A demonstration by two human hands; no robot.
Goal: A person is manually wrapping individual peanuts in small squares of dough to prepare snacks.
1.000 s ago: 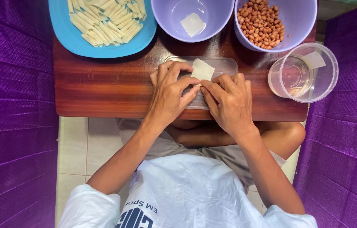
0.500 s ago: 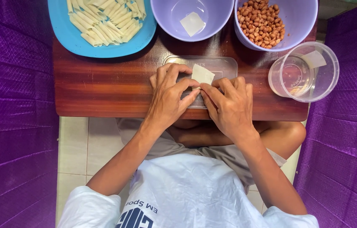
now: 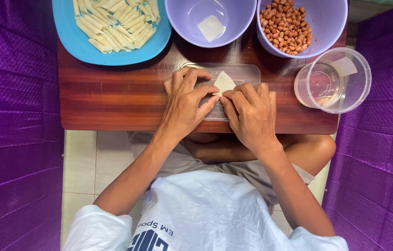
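head | wooden table (image 3: pixel 113 107) – reddish-brown | tiled floor (image 3: pixel 85 162) – purple quilted cushions (image 3: pixel 10 116)

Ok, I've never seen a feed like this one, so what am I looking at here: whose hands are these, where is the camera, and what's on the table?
There is one view only, from a camera worn on a person's head, looking straight down. No machine here: the two bare hands belong to that person, who sits at a low wooden table. The left hand and right hand press together on a thin pale wrapper, folding or rolling it over a clear plastic lid that serves as a work surface. At the far edge stand a blue plate of finished pale rolls, a purple bowl with one square wrapper inside, and another purple bowl of peanuts. At right is a clear plastic tub, which seems to hold some water. Purple quilted fabric lies on both sides.
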